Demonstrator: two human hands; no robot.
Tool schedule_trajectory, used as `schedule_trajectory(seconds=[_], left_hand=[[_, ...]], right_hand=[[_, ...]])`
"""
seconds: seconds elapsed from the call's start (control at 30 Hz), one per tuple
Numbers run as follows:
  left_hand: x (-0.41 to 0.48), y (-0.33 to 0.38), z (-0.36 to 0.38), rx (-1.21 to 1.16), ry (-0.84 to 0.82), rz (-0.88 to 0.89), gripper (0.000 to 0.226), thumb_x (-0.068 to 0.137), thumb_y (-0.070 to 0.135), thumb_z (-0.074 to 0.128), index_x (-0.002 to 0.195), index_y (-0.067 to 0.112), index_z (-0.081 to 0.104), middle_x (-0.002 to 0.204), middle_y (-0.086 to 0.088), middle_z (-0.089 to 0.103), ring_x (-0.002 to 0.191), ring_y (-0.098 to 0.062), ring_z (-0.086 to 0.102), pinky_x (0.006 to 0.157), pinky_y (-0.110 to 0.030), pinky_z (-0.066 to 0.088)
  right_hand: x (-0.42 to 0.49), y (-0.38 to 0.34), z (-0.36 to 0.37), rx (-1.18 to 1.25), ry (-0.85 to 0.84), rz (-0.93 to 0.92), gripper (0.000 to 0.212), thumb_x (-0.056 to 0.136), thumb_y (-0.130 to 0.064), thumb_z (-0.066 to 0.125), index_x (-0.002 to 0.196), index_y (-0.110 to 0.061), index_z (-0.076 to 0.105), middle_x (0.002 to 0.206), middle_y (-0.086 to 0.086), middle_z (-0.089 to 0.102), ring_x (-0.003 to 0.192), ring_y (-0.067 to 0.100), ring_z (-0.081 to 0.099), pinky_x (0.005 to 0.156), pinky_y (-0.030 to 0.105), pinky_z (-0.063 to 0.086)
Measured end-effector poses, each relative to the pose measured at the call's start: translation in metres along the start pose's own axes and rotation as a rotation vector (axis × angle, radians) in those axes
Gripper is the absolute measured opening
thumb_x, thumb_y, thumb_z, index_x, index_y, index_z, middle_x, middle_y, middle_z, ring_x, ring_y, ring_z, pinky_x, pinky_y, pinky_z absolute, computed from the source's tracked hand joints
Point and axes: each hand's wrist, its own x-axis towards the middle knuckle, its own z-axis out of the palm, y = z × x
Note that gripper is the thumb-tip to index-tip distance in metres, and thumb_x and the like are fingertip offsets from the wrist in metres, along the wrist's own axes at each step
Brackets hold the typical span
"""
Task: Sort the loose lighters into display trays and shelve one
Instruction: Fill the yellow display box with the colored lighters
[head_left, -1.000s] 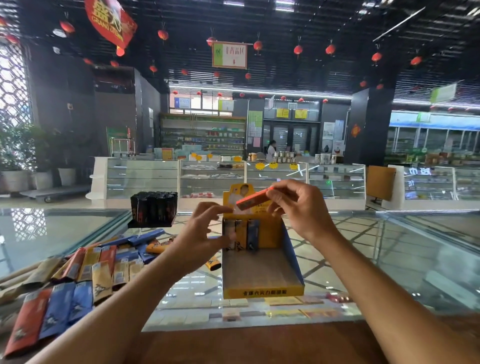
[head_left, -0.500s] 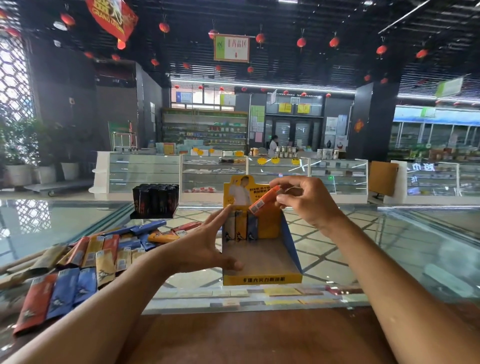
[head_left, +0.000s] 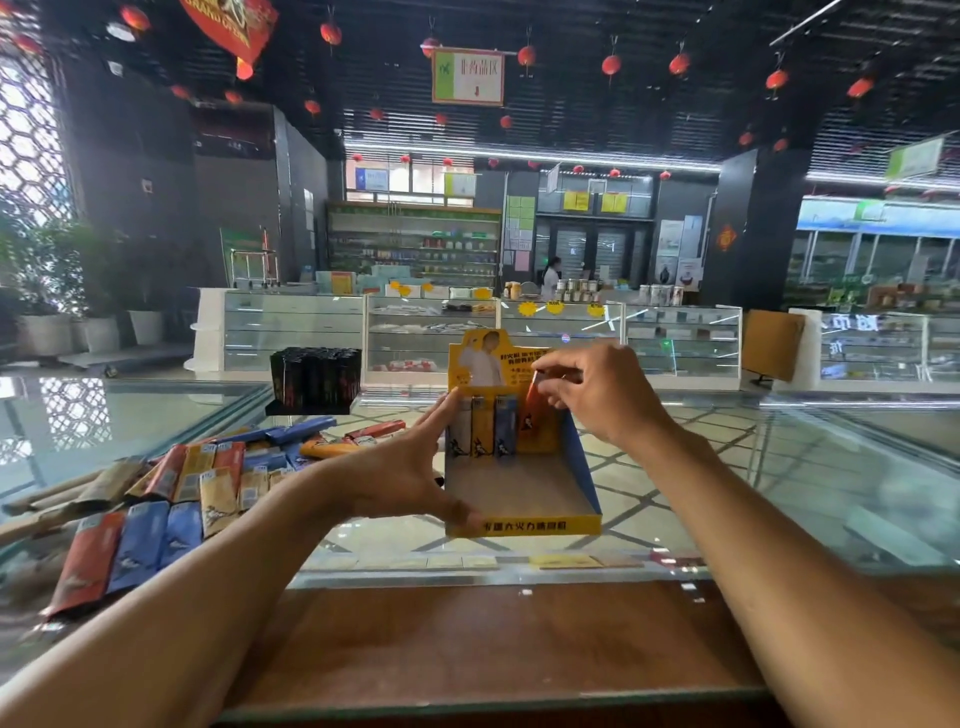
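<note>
Right hand (head_left: 602, 395) pinches the orange lighter (head_left: 532, 415), tilted, with its base entering the display tray (head_left: 582, 467) beside three standing lighters (head_left: 483, 431). Left hand (head_left: 400, 467) is spread, fingers straight, bracing the tray's left wall. I judge two risks: a tilted entry topples the row, and the light card tray skids on the glass desk (head_left: 727, 493).

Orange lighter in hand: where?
Head view, centre: orange lighter, pinched by right hand, tilts into back row of yellow display tray, right of the blue lighter.
</note>
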Motion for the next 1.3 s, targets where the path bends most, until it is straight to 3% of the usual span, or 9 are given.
schedule_trajectory(seconds=[0.13,0.37,0.5,0.6,0.67,0.77,0.93,1.1,1.3], left_hand=[[0.001,0.0,0.002,-0.084,0.01,0.041,0.113,0.072,0.006,0.089,0.121,0.073,0.011,0.131,0.037,0.034,0.112,0.025,0.042,0.088,-0.001,0.042],[-0.001,0.001,0.003,-0.128,-0.001,0.017,0.114,0.073,-0.001,0.087,0.123,0.07,0.013,0.131,0.034,0.035,0.113,0.016,0.045,0.083,-0.006,0.047],[-0.002,0.002,0.002,-0.059,0.016,-0.002,0.127,0.068,0.018,0.094,0.141,0.063,0.001,0.155,0.024,0.024,0.144,-0.005,0.029,0.1,-0.007,0.041],[-0.009,0.011,-0.002,0.08,0.031,-0.051,0.136,0.065,0.044,0.094,0.157,0.051,-0.005,0.17,0.015,-0.005,0.157,-0.016,0.002,0.128,-0.041,0.019],[-0.021,0.019,-0.005,0.155,0.114,-0.096,0.124,0.069,0.051,0.088,0.158,0.047,0.002,0.17,0.013,-0.007,0.157,-0.016,0.001,0.128,-0.046,0.016],[-0.054,0.027,-0.009,0.195,0.295,-0.128,0.111,0.072,0.064,0.078,0.162,0.033,0.02,0.169,0.01,0.017,0.153,-0.015,0.023,0.122,-0.045,0.032],[-0.126,0.022,-0.012,0.451,0.516,-0.212,0.074,0.091,0.049,0.072,0.155,0.033,0.038,0.16,0.008,0.036,0.146,-0.017,0.034,0.117,-0.041,0.033],[-0.181,0.019,-0.01,0.664,0.677,-0.437,0.073,0.089,0.068,0.058,0.152,0.04,0.035,0.164,0.01,0.026,0.154,-0.019,0.014,0.125,-0.055,0.009],[-0.196,0.012,-0.015,0.491,0.666,-0.863,0.106,0.075,0.094,0.043,0.157,0.05,-0.008,0.17,-0.005,-0.017,0.154,-0.043,-0.016,0.115,-0.076,-0.003]], right_hand=[[-0.003,0.003,0.009,-0.107,-0.053,-0.055,0.026,0.086,-0.024,0.08,0.112,-0.023,0.076,0.108,0.002,0.077,0.09,0.017,0.072,0.085,0.035,0.06],[-0.006,0.01,0.018,-0.126,-0.009,-0.069,0.019,0.082,-0.021,0.083,0.1,-0.019,0.078,0.101,0.0,0.071,0.093,0.013,0.06,0.084,0.034,0.055],[-0.008,0.01,0.022,-0.177,-0.024,-0.096,0.019,0.084,-0.021,0.081,0.102,-0.017,0.078,0.1,0.0,0.072,0.091,0.014,0.062,0.082,0.038,0.057],[-0.013,0.0,0.016,-0.217,-0.033,-0.091,0.019,0.091,-0.026,0.073,0.108,-0.018,0.076,0.103,-0.001,0.072,0.094,0.015,0.061,0.085,0.04,0.055],[-0.019,-0.008,0.011,-0.258,-0.016,-0.059,0.025,0.094,-0.028,0.069,0.117,-0.019,0.073,0.111,-0.001,0.069,0.103,0.019,0.06,0.09,0.041,0.052],[-0.035,-0.03,0.002,-0.265,0.019,-0.016,0.033,0.095,-0.032,0.065,0.125,-0.018,0.067,0.121,0.002,0.064,0.113,0.023,0.057,0.095,0.043,0.049],[-0.072,-0.087,0.011,-0.204,-0.125,-0.002,0.057,0.094,-0.05,0.061,0.14,-0.017,0.052,0.138,0.003,0.053,0.128,0.024,0.048,0.105,0.044,0.045],[-0.081,-0.131,0.042,-0.184,-0.296,0.036,0.075,0.093,-0.066,0.048,0.153,-0.026,0.03,0.16,-0.002,0.031,0.147,0.02,0.029,0.116,0.044,0.034],[-0.073,-0.172,0.076,-0.177,-0.424,0.002,0.078,0.094,-0.067,0.047,0.157,-0.029,0.021,0.164,0.001,0.022,0.15,0.024,0.02,0.121,0.043,0.027]])
